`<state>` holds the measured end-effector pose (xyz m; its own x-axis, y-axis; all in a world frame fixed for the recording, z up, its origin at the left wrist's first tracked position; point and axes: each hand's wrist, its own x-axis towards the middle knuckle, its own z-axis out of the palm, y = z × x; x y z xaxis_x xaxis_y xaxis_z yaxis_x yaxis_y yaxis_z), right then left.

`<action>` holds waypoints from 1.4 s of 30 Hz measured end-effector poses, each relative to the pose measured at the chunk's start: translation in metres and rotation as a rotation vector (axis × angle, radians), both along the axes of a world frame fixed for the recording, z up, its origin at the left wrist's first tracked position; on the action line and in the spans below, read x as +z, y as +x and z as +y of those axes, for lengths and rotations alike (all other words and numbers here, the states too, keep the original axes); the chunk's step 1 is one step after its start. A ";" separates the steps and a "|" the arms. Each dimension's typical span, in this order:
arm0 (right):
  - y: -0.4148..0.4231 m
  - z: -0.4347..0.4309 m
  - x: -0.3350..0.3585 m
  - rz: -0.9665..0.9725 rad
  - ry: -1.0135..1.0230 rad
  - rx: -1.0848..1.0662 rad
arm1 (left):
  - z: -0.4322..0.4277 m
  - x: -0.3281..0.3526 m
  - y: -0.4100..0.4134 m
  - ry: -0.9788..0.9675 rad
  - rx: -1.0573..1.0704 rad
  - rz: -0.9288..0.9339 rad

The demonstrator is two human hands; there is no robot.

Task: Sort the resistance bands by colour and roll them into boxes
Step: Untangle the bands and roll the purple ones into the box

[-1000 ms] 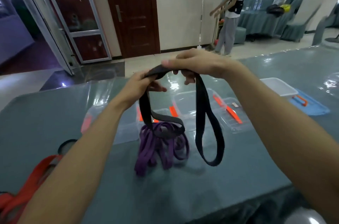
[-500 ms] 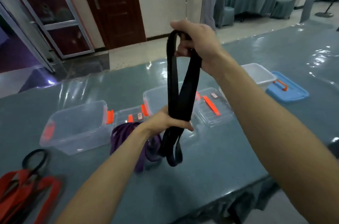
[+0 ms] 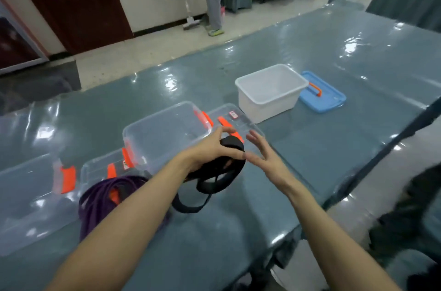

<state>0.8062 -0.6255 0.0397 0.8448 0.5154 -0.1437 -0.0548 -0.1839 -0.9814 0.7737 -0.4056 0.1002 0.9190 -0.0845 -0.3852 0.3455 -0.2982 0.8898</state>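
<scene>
Head camera: the left hand (image 3: 205, 150) is gripping a bunched black band (image 3: 224, 171) over the table (image 3: 310, 52), between its near edge and a clear box (image 3: 157, 117). The right hand (image 3: 265, 159) is hovering alongside, fingers spread. Purple bands (image 3: 100, 197) are lying toward the left edge.

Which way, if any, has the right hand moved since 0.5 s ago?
Yes: the right hand came down, from high above the clear box to just right of it, fingers open.
</scene>
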 end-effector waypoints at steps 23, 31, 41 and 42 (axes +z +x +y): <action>0.157 0.067 -0.080 -0.266 -0.987 0.242 | 0.034 -0.105 0.047 1.160 0.463 -0.005; 0.130 0.057 -0.128 -0.761 -1.113 0.509 | 0.027 -0.114 0.030 1.197 0.347 -0.047; 0.091 0.046 -0.069 -0.871 -0.745 0.439 | 0.017 -0.075 -0.036 1.306 0.367 -0.359; 0.078 0.048 -0.069 -0.878 -0.742 0.510 | 0.017 -0.076 -0.051 1.320 0.358 -0.344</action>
<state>0.8847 -0.5775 -0.0291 0.5311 0.8468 -0.0298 0.8028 -0.5142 -0.3018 0.7229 -0.3881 0.0240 0.8764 0.4124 0.2488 0.4050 -0.9106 0.0826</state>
